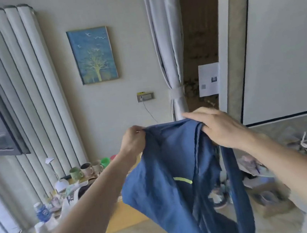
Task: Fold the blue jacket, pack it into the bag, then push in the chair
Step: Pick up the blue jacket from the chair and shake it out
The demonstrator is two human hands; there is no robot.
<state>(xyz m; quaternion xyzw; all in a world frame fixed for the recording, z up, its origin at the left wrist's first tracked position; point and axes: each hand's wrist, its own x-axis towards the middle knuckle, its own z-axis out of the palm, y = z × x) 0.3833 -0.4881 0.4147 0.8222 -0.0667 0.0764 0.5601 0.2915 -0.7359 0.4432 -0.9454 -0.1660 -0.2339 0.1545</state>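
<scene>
The blue jacket (170, 176) hangs in the air in front of me, with a short yellow-green stripe on its front. My left hand (133, 142) pinches its upper left edge. My right hand (217, 126) grips the upper right edge, with a bunch of cloth folded under the fingers. The jacket's lower part drapes down past the bottom of the frame, and one sleeve hangs at the right. No bag and no chair show in this view.
A cluttered yellow table (124, 212) stands below left with several mugs (87, 169), a water bottle (42, 211) and a small white lamp (60, 184). A pile of papers and clutter (306, 149) lies at the right. Window and radiator fill the left wall.
</scene>
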